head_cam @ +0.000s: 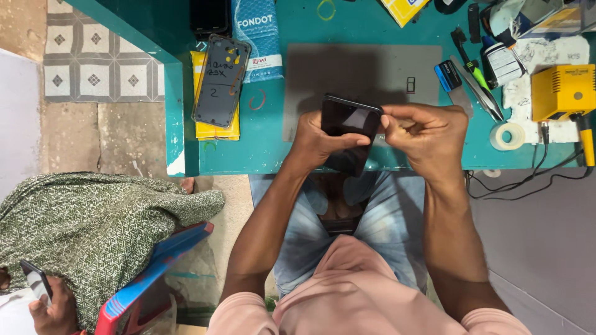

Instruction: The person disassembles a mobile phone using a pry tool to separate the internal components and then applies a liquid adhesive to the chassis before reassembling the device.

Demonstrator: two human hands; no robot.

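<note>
A black phone with a dark glossy screen is held above the front edge of the teal table. My left hand wraps around its left side and back, thumb across the lower screen. My right hand is at the phone's upper right corner, fingers pinched against its edge. Whether something small sits between those fingertips I cannot tell. A grey work mat lies on the table just beyond the phone.
A phone back frame lies on a yellow pad at left. Tweezers and small tools, a tape roll and a yellow soldering station with cables sit at right. Another person in green patterned cloth holds a phone at lower left.
</note>
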